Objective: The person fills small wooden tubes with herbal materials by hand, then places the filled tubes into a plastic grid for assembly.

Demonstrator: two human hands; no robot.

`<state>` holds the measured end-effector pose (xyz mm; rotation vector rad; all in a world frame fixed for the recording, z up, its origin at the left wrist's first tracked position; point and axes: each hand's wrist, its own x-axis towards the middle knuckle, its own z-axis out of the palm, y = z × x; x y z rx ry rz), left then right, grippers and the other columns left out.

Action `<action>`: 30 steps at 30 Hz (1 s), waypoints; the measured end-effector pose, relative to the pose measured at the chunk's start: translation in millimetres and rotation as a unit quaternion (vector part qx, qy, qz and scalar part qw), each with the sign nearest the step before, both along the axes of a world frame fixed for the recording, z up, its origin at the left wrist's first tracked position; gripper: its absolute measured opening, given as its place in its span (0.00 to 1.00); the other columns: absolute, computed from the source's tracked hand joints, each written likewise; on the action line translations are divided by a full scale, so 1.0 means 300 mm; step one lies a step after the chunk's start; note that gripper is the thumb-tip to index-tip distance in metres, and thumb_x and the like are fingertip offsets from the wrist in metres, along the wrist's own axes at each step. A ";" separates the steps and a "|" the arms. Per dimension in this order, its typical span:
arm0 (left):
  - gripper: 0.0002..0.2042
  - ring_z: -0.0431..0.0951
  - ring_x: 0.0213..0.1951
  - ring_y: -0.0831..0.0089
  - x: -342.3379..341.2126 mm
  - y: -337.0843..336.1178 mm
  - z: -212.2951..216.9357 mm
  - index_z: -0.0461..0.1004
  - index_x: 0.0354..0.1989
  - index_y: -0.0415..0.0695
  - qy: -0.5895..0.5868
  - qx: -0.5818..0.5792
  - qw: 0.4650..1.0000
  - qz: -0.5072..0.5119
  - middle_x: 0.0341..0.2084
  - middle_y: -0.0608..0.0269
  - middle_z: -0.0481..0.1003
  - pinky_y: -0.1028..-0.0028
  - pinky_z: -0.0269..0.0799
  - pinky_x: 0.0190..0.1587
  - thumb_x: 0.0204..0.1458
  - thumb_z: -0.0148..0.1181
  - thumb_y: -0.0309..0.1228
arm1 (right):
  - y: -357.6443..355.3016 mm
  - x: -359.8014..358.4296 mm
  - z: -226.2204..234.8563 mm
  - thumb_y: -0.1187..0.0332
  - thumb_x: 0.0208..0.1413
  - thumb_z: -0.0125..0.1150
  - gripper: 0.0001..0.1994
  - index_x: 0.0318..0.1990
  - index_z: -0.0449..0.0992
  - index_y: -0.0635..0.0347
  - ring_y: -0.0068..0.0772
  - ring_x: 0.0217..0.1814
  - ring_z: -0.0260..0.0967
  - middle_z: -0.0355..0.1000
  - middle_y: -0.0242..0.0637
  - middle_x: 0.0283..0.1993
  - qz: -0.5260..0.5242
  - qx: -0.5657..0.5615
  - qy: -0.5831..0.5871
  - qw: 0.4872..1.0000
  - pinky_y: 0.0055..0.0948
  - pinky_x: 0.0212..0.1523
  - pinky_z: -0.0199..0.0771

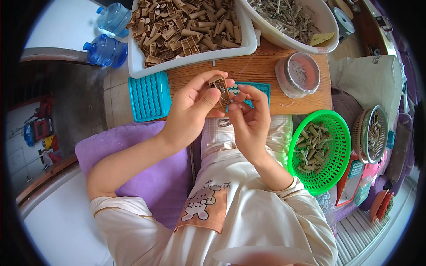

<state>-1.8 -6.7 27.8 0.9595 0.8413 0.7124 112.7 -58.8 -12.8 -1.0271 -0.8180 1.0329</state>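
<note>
A small brown open-sided plastic casing (219,91) is gripped between the thumb and fingers of my left hand (186,106). Small parts show inside its hollow. My right hand (252,122) is closed in a pinch at the casing's lower right side; what its fingertips hold is too small to make out. Behind the right fingers, partly hidden, lies a teal tray (265,88) with some round white pieces in it. Just below the hands there is a thin dark looped object (224,123).
A white bin (136,53) of brown casings stands on the wooden table (195,66), beside a large bowl (284,40) of wired parts. A stack of teal trays (146,98) sits left, a small tub (284,84) right. A green basket (346,142) holds similar parts.
</note>
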 end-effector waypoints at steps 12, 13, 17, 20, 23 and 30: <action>0.14 0.71 0.39 0.77 -0.009 -0.005 0.001 0.59 0.48 0.42 0.022 0.046 0.995 0.082 0.42 0.59 0.67 0.85 0.71 0.28 0.53 0.43 0.29 | 0.022 -0.021 -0.016 0.83 0.48 0.47 0.14 0.44 0.58 0.63 0.16 0.32 0.63 0.60 0.36 0.39 0.037 -0.019 0.043 0.998 0.12 0.29 0.64; 0.13 0.71 0.39 0.76 -0.011 -0.004 0.000 0.59 0.48 0.42 0.012 0.046 0.995 0.085 0.42 0.59 0.67 0.84 0.71 0.28 0.53 0.43 0.29 | 0.028 -0.022 -0.012 0.82 0.48 0.47 0.15 0.45 0.58 0.63 0.16 0.31 0.63 0.60 0.36 0.40 0.052 -0.034 0.076 0.995 0.12 0.29 0.65; 0.13 0.71 0.40 0.75 -0.014 0.008 -0.012 0.59 0.48 0.41 -0.005 0.018 0.997 0.079 0.42 0.59 0.67 0.82 0.73 0.31 0.53 0.42 0.28 | 0.049 -0.008 0.004 0.82 0.48 0.47 0.18 0.48 0.57 0.63 0.16 0.31 0.63 0.61 0.38 0.41 0.087 -0.074 0.082 0.990 0.14 0.29 0.66; 0.13 0.70 0.42 0.72 -0.018 0.018 -0.033 0.58 0.47 0.40 -0.074 -0.065 0.991 0.090 0.41 0.59 0.67 0.77 0.73 0.37 0.54 0.42 0.30 | 0.062 0.002 -0.028 0.84 0.45 0.48 0.21 0.50 0.58 0.62 0.18 0.31 0.64 0.61 0.38 0.42 0.117 -0.074 0.048 0.989 0.17 0.30 0.67; 0.14 0.69 0.43 0.69 -0.019 0.031 -0.053 0.58 0.46 0.40 -0.153 -0.152 0.973 0.079 0.41 0.59 0.67 0.73 0.71 0.42 0.54 0.42 0.32 | 0.078 0.015 -0.065 0.86 0.41 0.49 0.23 0.49 0.60 0.61 0.21 0.32 0.64 0.63 0.38 0.42 0.112 -0.032 -0.062 0.991 0.19 0.30 0.68; 0.13 0.69 0.43 0.69 -0.011 0.028 -0.059 0.60 0.46 0.39 -0.110 -0.163 0.977 0.079 0.41 0.58 0.66 0.70 0.69 0.45 0.54 0.42 0.31 | 0.097 0.063 -0.066 0.85 0.39 0.50 0.23 0.48 0.60 0.65 0.25 0.43 0.64 0.65 0.39 0.42 0.178 -0.056 -0.020 0.982 0.23 0.40 0.67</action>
